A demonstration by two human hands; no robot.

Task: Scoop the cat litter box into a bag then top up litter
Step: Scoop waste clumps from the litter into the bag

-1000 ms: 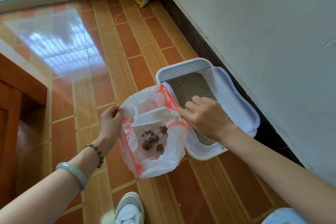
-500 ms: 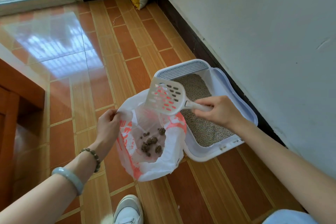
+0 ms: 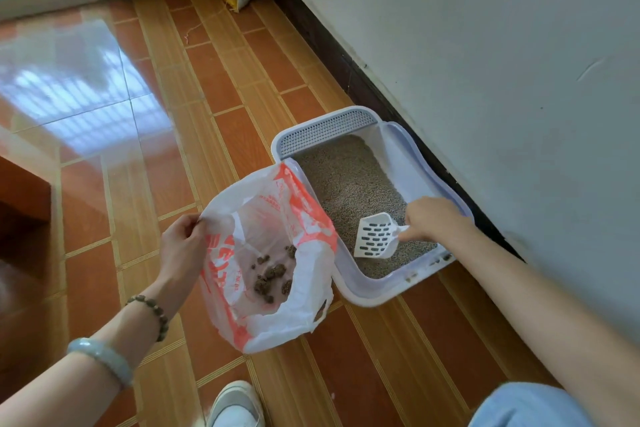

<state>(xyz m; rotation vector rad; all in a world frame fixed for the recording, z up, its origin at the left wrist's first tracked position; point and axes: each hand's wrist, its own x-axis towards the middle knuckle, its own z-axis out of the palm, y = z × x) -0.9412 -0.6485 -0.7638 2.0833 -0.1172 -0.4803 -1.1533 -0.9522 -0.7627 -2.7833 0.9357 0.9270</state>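
Right hand (image 3: 434,220) grips the scoop (image 3: 375,236) handle, blade over the litter (image 3: 346,180) in the litter box (image 3: 398,291). Left hand (image 3: 181,246) pinches the bag (image 3: 277,333) rim open; clumps (image 3: 272,279) lie inside. Half a second earlier the scoop was above the bag.

Both arms bare, no sleeves. Left wrist: brown bead bracelet (image 3: 151,312), plus pale grey-green smooth bangle (image 3: 104,358) further up the forearm. Right wrist bare. White shoe (image 3: 236,406) at bottom edge. Light blue fabric (image 3: 530,407) over the knee, bottom right.
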